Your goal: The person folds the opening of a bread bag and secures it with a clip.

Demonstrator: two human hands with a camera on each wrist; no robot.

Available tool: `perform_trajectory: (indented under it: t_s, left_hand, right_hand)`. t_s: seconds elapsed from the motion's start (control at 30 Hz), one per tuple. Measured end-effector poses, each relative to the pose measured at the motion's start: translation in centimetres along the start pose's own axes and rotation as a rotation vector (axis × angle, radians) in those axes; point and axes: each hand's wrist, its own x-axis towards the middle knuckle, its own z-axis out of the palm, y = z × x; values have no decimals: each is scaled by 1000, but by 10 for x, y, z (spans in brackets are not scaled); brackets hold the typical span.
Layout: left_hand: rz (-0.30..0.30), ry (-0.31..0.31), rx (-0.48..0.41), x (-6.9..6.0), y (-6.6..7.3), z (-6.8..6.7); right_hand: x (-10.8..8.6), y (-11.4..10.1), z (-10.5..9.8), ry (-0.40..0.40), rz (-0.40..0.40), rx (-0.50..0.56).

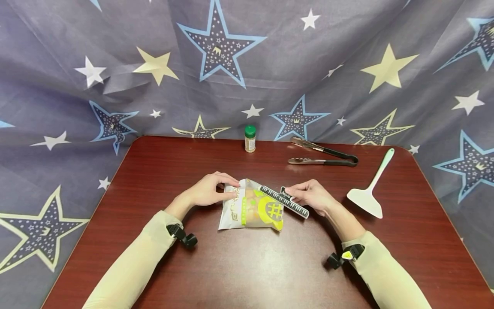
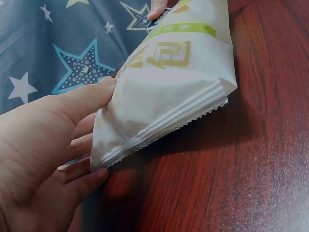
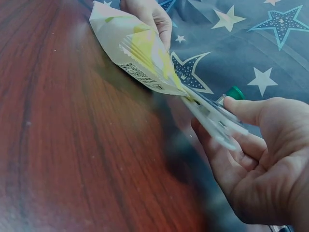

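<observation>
A white, yellow and green food bag (image 1: 251, 210) with a clear window lies between my hands; one crimped end (image 2: 169, 121) faces the left wrist camera. My left hand (image 1: 210, 189) grips that bag near its left end, thumb on one side and fingers on the other. My right hand (image 1: 310, 195) pinches the handle of a clip (image 1: 283, 201) with a black-and-white piano-key pattern. Across the bag's upper right edge runs the clip, slanting down to the right. In the right wrist view, the clip's white jaws (image 3: 212, 123) meet the narrowed bag end.
At the table's back edge stands a green-capped seasoning bottle (image 1: 250, 139). Metal tongs (image 1: 328, 155) with black handles lie spread at the back right. A pale spatula (image 1: 368, 193) rests right of my right hand. A star-patterned cloth (image 1: 127, 86) hangs behind the brown table (image 1: 270, 266).
</observation>
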Motion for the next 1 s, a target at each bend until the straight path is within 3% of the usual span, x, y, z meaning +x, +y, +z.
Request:
perform_trajectory:
  t_s: [1.0]
  left_hand:
    - [-9,-19,2,3,1,0]
  right_hand:
    - [10,-6,9,18,-6,-39]
